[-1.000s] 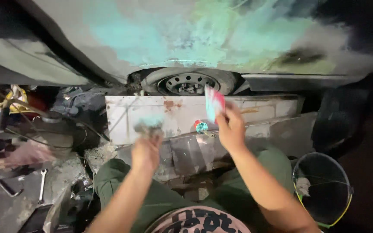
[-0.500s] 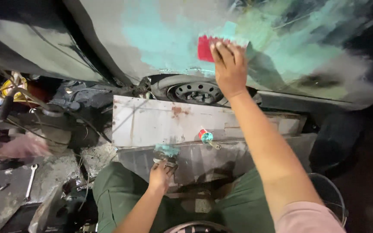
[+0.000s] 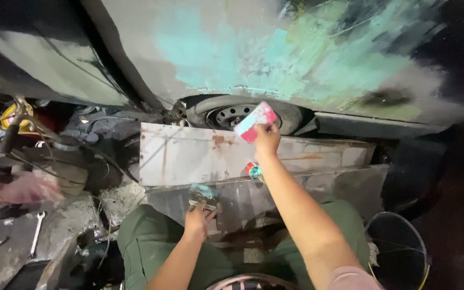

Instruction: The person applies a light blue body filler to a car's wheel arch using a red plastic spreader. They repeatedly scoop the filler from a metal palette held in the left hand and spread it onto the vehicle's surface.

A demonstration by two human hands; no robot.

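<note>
Below the car panel [image 3: 275, 59] smeared with turquoise filler, the right hand [image 3: 267, 140] pinches a red plastic spreader [image 3: 254, 122], while the left hand [image 3: 198, 219] grips a filler-caked metal board [image 3: 204, 195] over the knees.

We hold a red spreader card [image 3: 255, 122] up in our right hand [image 3: 267, 140] below the teal-smeared car panel [image 3: 253, 53], our left hand [image 3: 197, 220] gripping a filler-caked board [image 3: 204, 195].
</note>
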